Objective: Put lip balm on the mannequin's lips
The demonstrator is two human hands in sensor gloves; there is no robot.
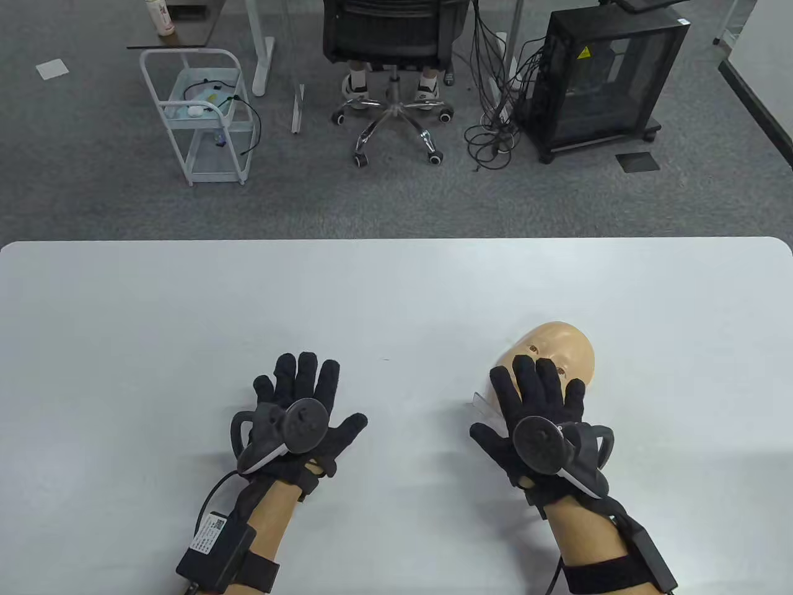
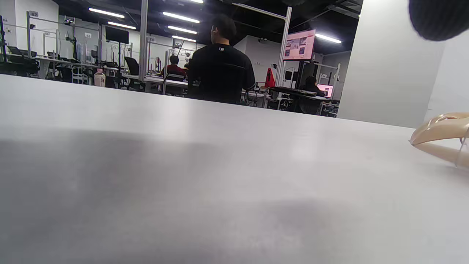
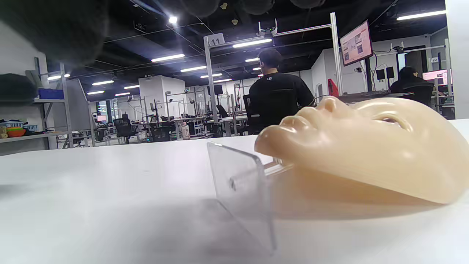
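A beige, smooth plastic mannequin face (image 1: 557,350) is seen lying face-up on the white table (image 1: 186,310), to the right of centre, propped on a clear acrylic stand (image 3: 242,190) whose plate rises just beside the chin. The black-gloved right hand (image 1: 536,412) is spread with fingers extended above the lower part of the face, so that the mouth is hidden from the table view; in the right wrist view the lips (image 3: 293,123) are seen bare and turned upward, with no finger on them, and whether the hand touches the face at all cannot be told. The black-gloved left hand (image 1: 303,409) is laid out flat and released, well apart from the face, with nothing grasped. No lip balm is seen in either hand or on the table in any view. The task is therefore judged to be at its outset, with nothing yet applied. The next move is judged to call for the balm to be found and taken up, and for the face to be steadied before the lips are touched.
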